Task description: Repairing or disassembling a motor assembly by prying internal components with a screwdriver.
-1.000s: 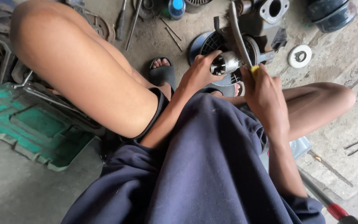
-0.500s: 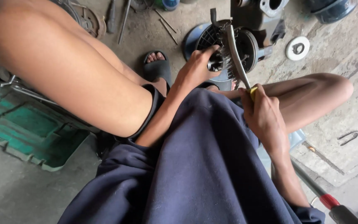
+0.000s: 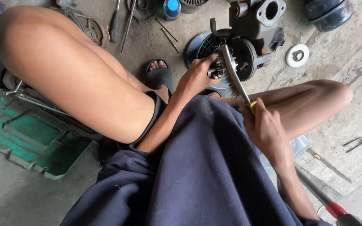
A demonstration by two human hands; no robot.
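A dark engine block [image 3: 258,25] stands on the concrete floor [image 3: 357,113] between the person's bare knees, with a round black hub [image 3: 235,56] facing up toward the camera. It looks heavy and stiff, a cast metal piece that likely stays put under pressure and is best steadied at its rim. A green plastic tray [image 3: 26,138] lies off to the left. The left hand [image 3: 197,77] rests on the rim of the hub, fingers curled around its edge. The right hand [image 3: 267,129] has its fingers clamped on the yellow handle of a wire brush [image 3: 233,77], whose bristled head lies across the hub's centre. The brush seems light and rigid, its bristles springy. A small white disc [image 3: 297,55] sits just right of the engine.
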